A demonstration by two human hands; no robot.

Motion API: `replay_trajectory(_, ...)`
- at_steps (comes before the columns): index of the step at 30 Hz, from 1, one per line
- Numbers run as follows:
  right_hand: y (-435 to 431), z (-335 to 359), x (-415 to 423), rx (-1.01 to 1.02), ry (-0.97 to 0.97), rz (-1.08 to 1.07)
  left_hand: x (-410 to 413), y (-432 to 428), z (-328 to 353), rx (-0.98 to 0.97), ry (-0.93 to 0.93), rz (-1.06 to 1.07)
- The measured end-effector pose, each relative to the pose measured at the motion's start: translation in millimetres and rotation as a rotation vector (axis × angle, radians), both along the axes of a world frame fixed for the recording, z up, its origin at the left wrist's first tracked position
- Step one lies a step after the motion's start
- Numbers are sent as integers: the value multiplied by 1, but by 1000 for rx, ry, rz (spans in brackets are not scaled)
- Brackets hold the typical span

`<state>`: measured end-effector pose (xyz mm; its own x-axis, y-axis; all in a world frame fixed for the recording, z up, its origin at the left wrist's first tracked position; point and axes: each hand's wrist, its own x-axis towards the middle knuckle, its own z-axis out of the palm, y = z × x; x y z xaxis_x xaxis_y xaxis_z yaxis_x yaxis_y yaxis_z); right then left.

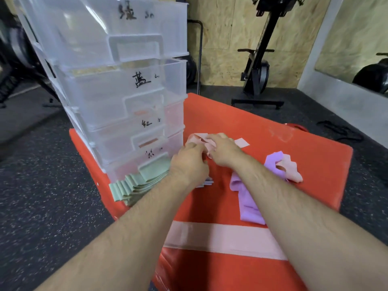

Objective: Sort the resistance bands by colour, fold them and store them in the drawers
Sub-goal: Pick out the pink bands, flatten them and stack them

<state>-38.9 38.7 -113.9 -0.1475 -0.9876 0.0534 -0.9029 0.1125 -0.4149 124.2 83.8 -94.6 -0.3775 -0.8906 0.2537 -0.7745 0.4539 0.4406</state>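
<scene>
Our grip: left hand [190,158] and right hand [223,151] both pinch a pink band [202,140], just right of the drawers [126,91]; folded green bands [136,185] lie below-left, purple band [247,198] lower right.

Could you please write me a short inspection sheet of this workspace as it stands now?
Surface: red mat on a dark speckled floor.
Job's things: clear drawer unit on the mat's left part; folded green bands stacked at its base; pink band in both hands; purple band and crumpled pink band loose to the right; flat pink band across the near mat.
Clutter: small pink piece beyond the hands.
Grippers: left hand and right hand, fingers gripping the pink band.
Cables: dark cord on the floor, right.
Surroundings: black exercise machine, chipboard wall.
</scene>
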Motion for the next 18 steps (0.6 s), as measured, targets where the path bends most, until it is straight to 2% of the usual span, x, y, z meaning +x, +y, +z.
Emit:
replay_trajectory(3, -41, 7, -3, 165, 221, 105, -1, -10, -3, 18, 13, 30)
replay_trajectory(6, -52, 4, 1, 237, 267, 169, 0, -13, -4, 16, -6, 32)
replay_trajectory(11, -45, 5, -5, 99, -27, 23, 8, -14, -1, 24, 15, 38)
replay_trajectory(14, -20, 19, -16, -107, 2, -61, 12, -10, 3, 26, 19, 19)
replay_trajectory(18, 26, 50, -24, -243, -102, -123, 18, -2, 15, 51, 75, -2)
